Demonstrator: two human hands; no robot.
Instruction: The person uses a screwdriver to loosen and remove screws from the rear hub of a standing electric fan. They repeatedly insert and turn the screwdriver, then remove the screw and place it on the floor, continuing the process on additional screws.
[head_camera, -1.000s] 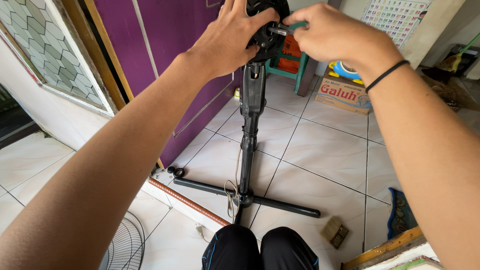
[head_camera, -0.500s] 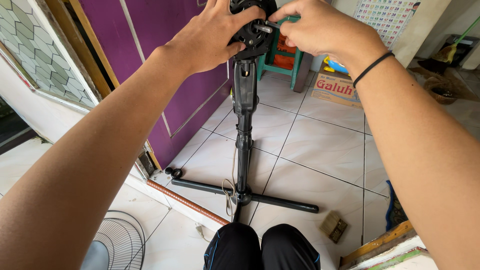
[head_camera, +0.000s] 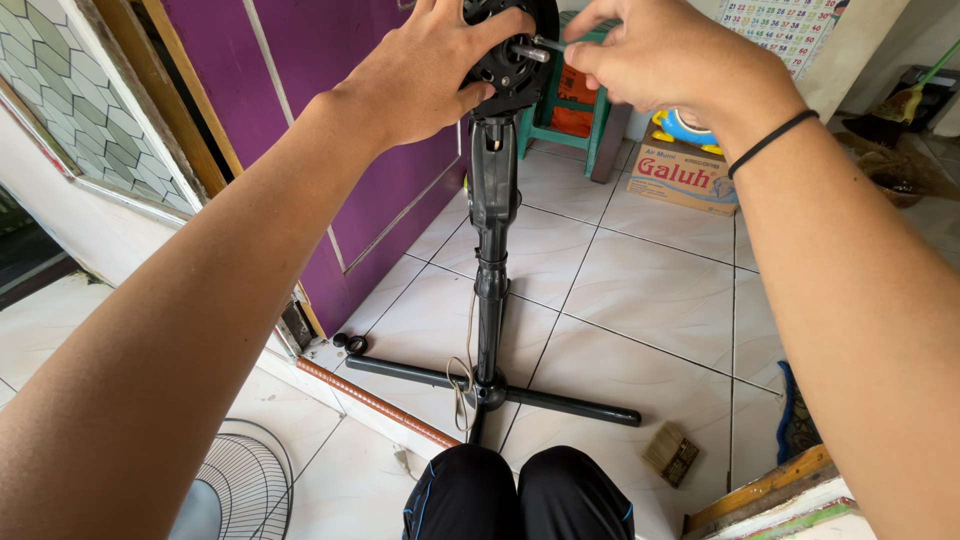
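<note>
I've got my left hand (head_camera: 425, 75) wrapped round the black fan motor head (head_camera: 505, 60) atop the stand pole (head_camera: 492, 240), fingers closed on its housing, w/ the short metal shaft (head_camera: 530, 52) poking out toward my right hand (head_camera: 665, 60). Right fingertips are pinched on a thin pale tool just beside that shaft (can't tell what kind). Below the motor head the cross base (head_camera: 490, 390) sits on white tile; wire fan grille (head_camera: 240, 480) left of the base, cardboard box (head_camera: 685, 175) and green stool (head_camera: 570, 110) behind the pole.

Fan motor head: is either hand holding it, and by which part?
The left hand grips the motor head around its left side and front. The right hand pinches a small thin tool at the shaft; what it is cannot be told.
</note>
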